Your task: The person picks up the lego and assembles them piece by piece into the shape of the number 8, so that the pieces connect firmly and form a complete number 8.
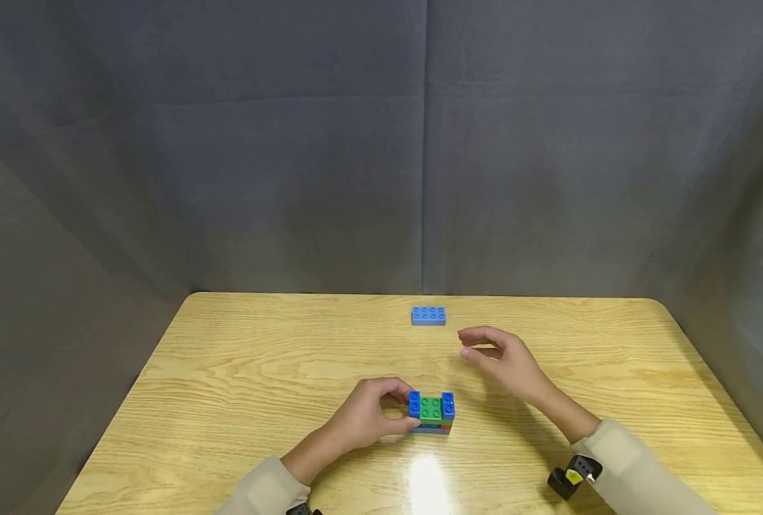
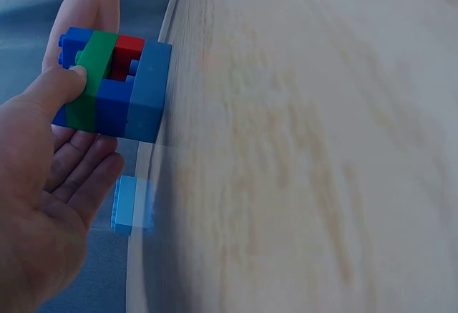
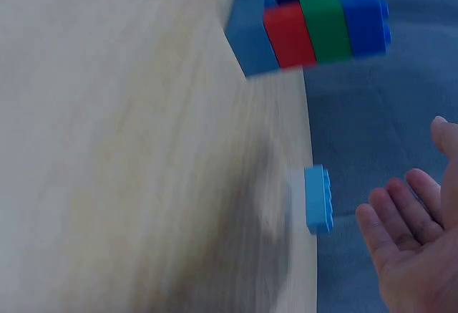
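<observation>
A stack of toy building bricks point(image 1: 431, 409) stands on the table, with a light blue brick at the bottom. Red and dark blue bricks point(image 2: 112, 105) make the layer above, then a green brick point(image 3: 323, 23), topped by two small dark blue bricks at its ends. My left hand point(image 1: 363, 420) pinches the stack's left side between thumb and fingers. Farther back lies a loose light blue brick point(image 1: 428, 317), studs up. My right hand point(image 1: 511, 366) hovers to the right of that brick and nearer me, fingers loosely bent, holding nothing.
The wooden table point(image 1: 259, 357) has rounded far corners. Behind it and along both sides hangs a dark grey curtain point(image 1: 291, 179). Each wrist carries a strapped black device, the right one point(image 1: 574, 476) with a yellow patch.
</observation>
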Motion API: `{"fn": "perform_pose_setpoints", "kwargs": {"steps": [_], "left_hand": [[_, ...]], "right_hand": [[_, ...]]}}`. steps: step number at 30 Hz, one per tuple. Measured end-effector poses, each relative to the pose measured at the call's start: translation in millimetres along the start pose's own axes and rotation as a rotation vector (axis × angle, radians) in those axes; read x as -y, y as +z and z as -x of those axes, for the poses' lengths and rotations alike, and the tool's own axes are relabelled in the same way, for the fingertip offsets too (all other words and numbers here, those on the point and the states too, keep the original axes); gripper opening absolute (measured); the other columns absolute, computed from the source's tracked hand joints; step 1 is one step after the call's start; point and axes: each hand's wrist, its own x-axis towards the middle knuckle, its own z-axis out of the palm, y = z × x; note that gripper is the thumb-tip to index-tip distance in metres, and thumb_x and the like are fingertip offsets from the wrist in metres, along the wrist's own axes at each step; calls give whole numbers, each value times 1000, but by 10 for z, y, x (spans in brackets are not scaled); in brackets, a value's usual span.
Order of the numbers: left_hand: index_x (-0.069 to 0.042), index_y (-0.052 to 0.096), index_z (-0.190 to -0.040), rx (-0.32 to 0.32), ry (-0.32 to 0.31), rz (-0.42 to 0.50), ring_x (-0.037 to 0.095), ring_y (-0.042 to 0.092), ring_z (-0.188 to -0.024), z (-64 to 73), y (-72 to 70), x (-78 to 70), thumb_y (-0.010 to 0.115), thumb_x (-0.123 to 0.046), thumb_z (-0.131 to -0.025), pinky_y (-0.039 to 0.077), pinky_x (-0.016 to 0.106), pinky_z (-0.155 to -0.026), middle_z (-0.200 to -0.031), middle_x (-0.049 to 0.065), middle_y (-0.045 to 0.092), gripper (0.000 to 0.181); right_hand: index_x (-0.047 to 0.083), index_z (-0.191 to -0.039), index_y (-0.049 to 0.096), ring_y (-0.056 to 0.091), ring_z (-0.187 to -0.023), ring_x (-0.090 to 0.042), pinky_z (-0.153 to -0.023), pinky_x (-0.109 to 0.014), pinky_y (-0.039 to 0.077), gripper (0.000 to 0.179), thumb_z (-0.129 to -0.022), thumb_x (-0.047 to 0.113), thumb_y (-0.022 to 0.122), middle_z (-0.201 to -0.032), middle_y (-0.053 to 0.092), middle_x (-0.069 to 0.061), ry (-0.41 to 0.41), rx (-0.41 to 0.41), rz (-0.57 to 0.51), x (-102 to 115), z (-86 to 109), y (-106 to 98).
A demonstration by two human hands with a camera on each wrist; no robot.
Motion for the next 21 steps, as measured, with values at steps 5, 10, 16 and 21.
{"fn": "perform_pose_setpoints", "kwargs": {"steps": [5,10,16,21], "left_hand": [[-16,66,-102,5,-12,20,12,63,-87,0,-1,-1,78,-22,-77,53,26,-80,-92,-8,65,28],[-15,66,-102,7,-14,24,15,64,-88,7,-10,-20,78,-23,-77,53,28,-80,-92,-7,65,29],[-16,66,-101,12,-29,23,14,63,-88,6,-11,-18,78,-24,-77,53,27,-80,-92,-8,65,29],[-16,66,-100,19,-29,32,13,63,-88,2,-5,0,78,-23,-77,53,26,-81,-92,-8,64,28]], "right_hand": [[3,-117,60,56,-111,-36,-87,-29,50,32,-89,15,65,-120,59,-15,0,-19,-5,-58,-181,-64],[4,-119,60,56,-112,-34,-87,-27,50,35,-87,17,67,-121,59,-15,-8,-29,20,-127,-345,-87],[4,-121,59,54,-115,-31,-90,-35,49,38,-87,19,68,-125,57,-17,20,-30,53,-222,-538,-71],[6,-121,59,52,-118,-27,-93,-39,47,40,-87,24,68,-126,57,-13,48,-15,101,-296,-694,-41]]}}
